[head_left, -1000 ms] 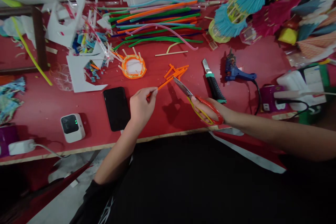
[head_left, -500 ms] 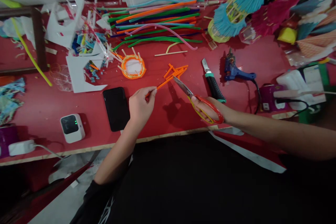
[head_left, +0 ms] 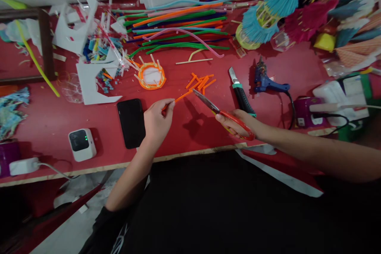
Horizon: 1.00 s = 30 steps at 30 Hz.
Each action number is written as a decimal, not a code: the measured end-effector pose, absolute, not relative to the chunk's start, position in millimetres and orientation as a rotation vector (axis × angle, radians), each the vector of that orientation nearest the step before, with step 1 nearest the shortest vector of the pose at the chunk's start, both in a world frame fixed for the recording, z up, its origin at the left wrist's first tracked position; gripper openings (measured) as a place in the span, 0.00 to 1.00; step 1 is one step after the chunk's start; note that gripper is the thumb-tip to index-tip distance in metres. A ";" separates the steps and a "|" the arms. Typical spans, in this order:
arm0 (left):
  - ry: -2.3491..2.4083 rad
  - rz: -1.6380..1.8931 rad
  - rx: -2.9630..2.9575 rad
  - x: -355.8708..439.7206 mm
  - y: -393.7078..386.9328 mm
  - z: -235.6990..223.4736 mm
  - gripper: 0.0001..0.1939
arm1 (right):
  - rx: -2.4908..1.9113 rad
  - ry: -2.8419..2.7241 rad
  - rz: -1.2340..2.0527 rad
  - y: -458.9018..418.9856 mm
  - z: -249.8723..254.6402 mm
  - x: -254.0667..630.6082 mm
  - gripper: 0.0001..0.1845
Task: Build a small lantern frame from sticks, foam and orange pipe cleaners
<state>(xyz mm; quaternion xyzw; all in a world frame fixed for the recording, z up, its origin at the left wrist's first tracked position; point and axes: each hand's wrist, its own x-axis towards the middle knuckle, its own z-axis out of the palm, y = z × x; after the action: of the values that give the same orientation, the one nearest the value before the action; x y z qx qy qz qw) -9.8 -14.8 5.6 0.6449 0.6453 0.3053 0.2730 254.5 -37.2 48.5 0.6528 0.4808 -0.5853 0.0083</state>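
At the far left, a yellow pipe cleaner (head_left: 35, 63) is leaning across a brown frame (head_left: 44, 47). A white device with green lights (head_left: 81, 145) is sitting near the front edge of the red tabletop (head_left: 107, 127), and a white board offcut (head_left: 86, 83) is lying farther back. A black phone (head_left: 131, 123) is resting just beside the left wrist, limiting room on that side. Behind the left hand (head_left: 159, 119), an orange-wrapped ring with upright sticks (head_left: 151, 84) is standing apart from the fingers.

The left thumb and forefinger are pinching an orange pipe cleaner (head_left: 182, 96), which is pointing right and away from the body over the table's middle. Its far end is reaching the cut orange pieces (head_left: 204, 82), loosely heaped and crossing one another. The scissors (head_left: 210, 103) are aiming their tips at that end, blades looking together; whether they are touching it, I cannot tell. The right hand (head_left: 238, 123) is closing its fingers around the red and yellow handles, near the front edge.

Red surface is stretching between the hands, crossed by shadow. Just behind the right hand, a utility knife (head_left: 241, 93) is hemming it in; farther right, a blue glue gun (head_left: 268, 81) is lying near a purple power strip (head_left: 306, 112).
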 end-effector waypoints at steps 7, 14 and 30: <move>1.777 0.881 1.682 -17.8 -14.6 2.9 0.11 | 2.014 1.959 -1.540 -42.1 47.7 254.9 0.41; 1.780 0.947 1.587 -24.6 -13.3 2.9 0.12 | 2.170 1.693 -1.785 -37.8 40.3 259.5 0.36; 1.781 1.005 1.562 -25.2 -14.8 6.8 0.11 | 2.016 2.176 -0.857 12.8 87.9 281.0 0.31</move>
<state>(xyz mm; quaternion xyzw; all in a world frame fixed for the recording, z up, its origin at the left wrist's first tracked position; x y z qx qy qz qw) -25.2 -14.8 6.8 0.5827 0.6644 0.3750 0.2801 281.0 12.8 87.9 0.6526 0.7045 -0.2775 0.0270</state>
